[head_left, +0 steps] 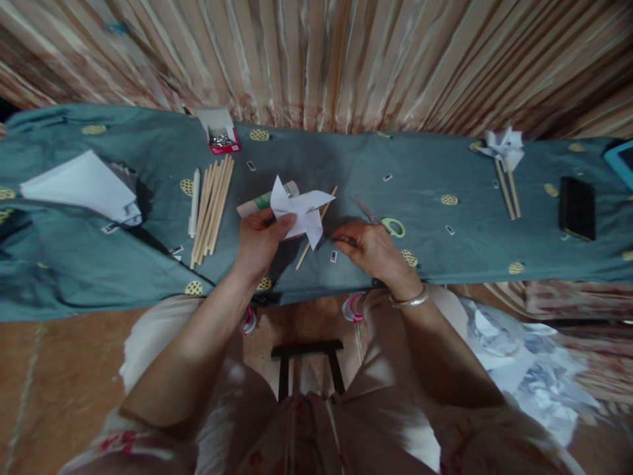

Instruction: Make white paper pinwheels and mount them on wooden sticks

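Note:
My left hand grips a white folded paper pinwheel by its left side, thumb on top. My right hand is closed just to the right of the pinwheel, fingertips pinched; what they hold is too small to name. A single wooden stick lies slanted on the cloth, partly under the pinwheel. Behind the pinwheel is a white and green tube-like item, partly covered. Scissors with light green handles rest beyond my right hand.
On the green cloth are stacked white papers, several wooden sticks, an open red-and-white box of metal pieces, pinwheels on sticks and a black phone. Crumpled paper lies below at right.

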